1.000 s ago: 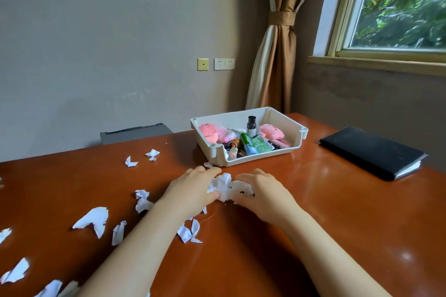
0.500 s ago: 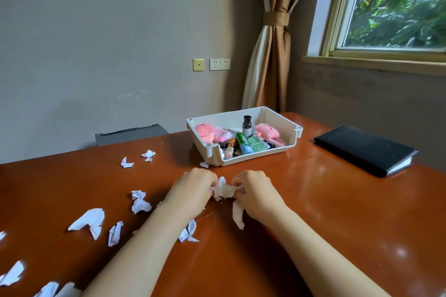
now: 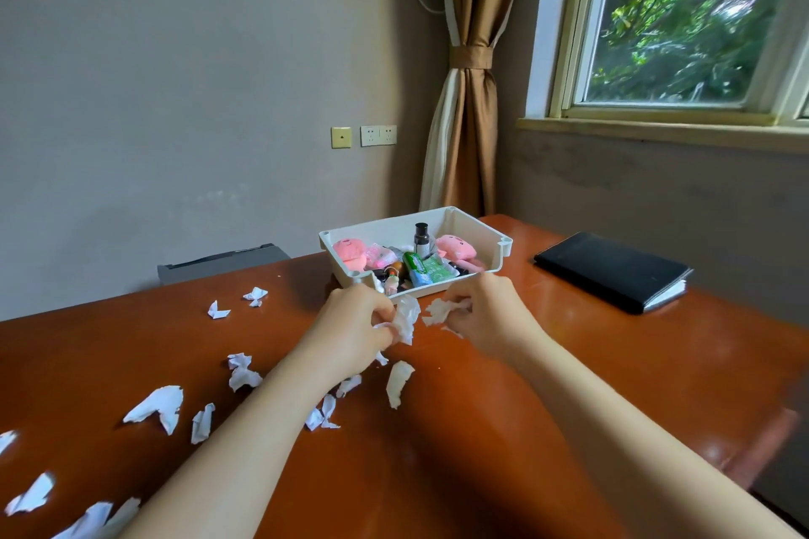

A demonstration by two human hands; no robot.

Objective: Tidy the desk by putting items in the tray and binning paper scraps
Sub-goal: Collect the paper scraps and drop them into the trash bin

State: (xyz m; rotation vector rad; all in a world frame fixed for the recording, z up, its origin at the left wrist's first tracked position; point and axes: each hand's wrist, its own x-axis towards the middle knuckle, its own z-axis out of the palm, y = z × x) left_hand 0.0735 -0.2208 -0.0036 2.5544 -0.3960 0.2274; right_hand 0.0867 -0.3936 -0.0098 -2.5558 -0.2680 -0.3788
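My left hand (image 3: 357, 326) pinches a white paper scrap (image 3: 406, 317) just in front of the white tray (image 3: 499, 243). My right hand (image 3: 486, 311) grips another torn scrap (image 3: 440, 311), a small gap apart from the first. A loose scrap (image 3: 397, 383) lies on the brown desk (image 3: 613, 385) below my hands. Several more scraps are scattered to the left, such as one large piece (image 3: 157, 407). The tray holds pink plush toys (image 3: 350, 253), a dark bottle (image 3: 421, 237) and a green packet (image 3: 431, 269).
A black notebook (image 3: 613, 271) lies on the desk at the right. A grey chair back (image 3: 219, 263) shows behind the far desk edge. Wall sockets, a tied brown curtain and a window stand beyond.
The paper held between both hands has come apart into two pieces, my hands have moved apart and up toward the tray, and one scrap has dropped onto the desk.
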